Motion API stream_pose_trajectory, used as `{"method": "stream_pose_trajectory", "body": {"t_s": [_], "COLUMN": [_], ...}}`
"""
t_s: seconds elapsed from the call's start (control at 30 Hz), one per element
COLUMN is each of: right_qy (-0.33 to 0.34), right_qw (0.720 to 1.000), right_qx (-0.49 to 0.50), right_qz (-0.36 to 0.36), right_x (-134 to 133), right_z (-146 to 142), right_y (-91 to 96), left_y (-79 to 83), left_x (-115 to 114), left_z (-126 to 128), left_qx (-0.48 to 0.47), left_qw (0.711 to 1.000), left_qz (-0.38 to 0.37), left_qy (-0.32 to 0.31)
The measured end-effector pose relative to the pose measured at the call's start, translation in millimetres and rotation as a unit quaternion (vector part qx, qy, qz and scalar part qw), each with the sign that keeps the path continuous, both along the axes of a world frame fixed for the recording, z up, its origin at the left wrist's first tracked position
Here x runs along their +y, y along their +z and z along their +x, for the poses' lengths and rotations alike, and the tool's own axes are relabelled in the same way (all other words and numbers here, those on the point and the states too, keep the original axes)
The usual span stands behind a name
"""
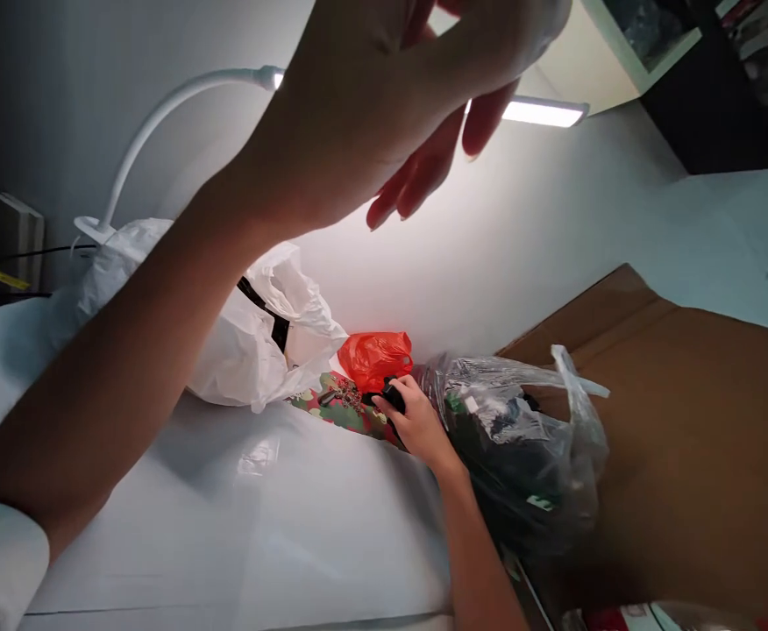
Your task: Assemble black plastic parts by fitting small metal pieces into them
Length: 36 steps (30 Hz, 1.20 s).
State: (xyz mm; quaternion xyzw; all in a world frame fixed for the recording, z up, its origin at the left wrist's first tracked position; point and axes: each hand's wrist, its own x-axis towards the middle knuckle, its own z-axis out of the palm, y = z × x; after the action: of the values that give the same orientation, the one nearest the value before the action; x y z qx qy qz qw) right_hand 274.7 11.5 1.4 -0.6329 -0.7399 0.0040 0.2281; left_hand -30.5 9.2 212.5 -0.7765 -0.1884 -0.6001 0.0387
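My left hand (416, 96) is raised close to the camera, in front of the lamp. Its fingers hang loosely bent and apart, with nothing seen in them; the top of the hand is cut off by the frame. Farther down, my right hand (419, 422) grips a small black object (394, 396), mostly covered by the fingers, so its kind is unclear. A red plastic bag (376, 358) lies right behind it. To its left, a tangle of thin chain-like pieces (345, 393) rests on a camouflage-patterned surface (361, 422).
White plastic bags (232, 368) lie at the left behind my forearm. A clear bag (522, 438) full of things stands right of my right hand, against brown cardboard (700, 456). A lit lamp (545, 112) arches above the white tabletop (279, 535).
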Motion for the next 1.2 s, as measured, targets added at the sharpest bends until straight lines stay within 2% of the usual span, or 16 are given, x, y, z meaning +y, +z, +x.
{"method": "stream_pose_trajectory", "body": {"t_s": [0.1, 0.2, 0.27, 0.33, 0.43, 0.6, 0.77, 0.83, 0.93, 1.03, 1.1, 1.2], "right_qy": [-0.056, -0.104, -0.127, -0.139, -0.136, -0.128, -0.136, -0.141, -0.132, -0.022, 0.055, 0.114], "right_qw": [0.997, 0.991, 0.986, 0.983, 0.981, 0.982, 0.985, 0.985, 0.989, 0.985, 0.963, 0.905], "right_qx": [-0.046, -0.084, -0.102, -0.118, -0.137, -0.138, -0.106, -0.095, -0.054, 0.12, 0.209, 0.273], "right_qz": [0.005, 0.014, 0.014, 0.006, -0.018, -0.033, -0.02, -0.01, 0.035, 0.121, 0.159, 0.305], "right_x": [-1, -4, -4, -4, -4, -6, -11, -15, -24, -35, -44, -54], "right_z": [-1, 1, 2, 2, 2, 4, -2, -7, -19, -38, -55, -80], "right_y": [-19.1, -28.3, -30.5, -31.1, -30.0, -23.8, -11.6, -0.3, 30.0, 73.7, 104.4, 142.5], "left_y": [-1.7, -3.8, -4.1, -3.7, -3.3, -2.9, -2.0, -2.9, -5.3, -6.7, -6.9, -6.8], "left_x": [5, 13, 16, 15, 13, 20, 27, 26, 23, 21, 19, 15], "left_z": [0, -3, -3, 0, 5, 5, 1, 4, 11, 19, 23, 28], "left_qx": [0.049, 0.112, 0.099, 0.027, -0.05, -0.057, -0.002, 0.009, 0.016, 0.09, 0.143, 0.205], "left_qw": [0.996, 0.977, 0.984, 0.996, 0.994, 0.994, 0.999, 0.998, 0.992, 0.979, 0.965, 0.939], "left_qz": [0.029, 0.157, 0.139, 0.084, 0.016, -0.032, 0.01, 0.005, -0.032, -0.073, -0.092, -0.138], "left_qy": [0.07, 0.089, 0.05, -0.02, -0.097, -0.092, -0.049, -0.057, -0.119, -0.166, -0.197, -0.241]}}
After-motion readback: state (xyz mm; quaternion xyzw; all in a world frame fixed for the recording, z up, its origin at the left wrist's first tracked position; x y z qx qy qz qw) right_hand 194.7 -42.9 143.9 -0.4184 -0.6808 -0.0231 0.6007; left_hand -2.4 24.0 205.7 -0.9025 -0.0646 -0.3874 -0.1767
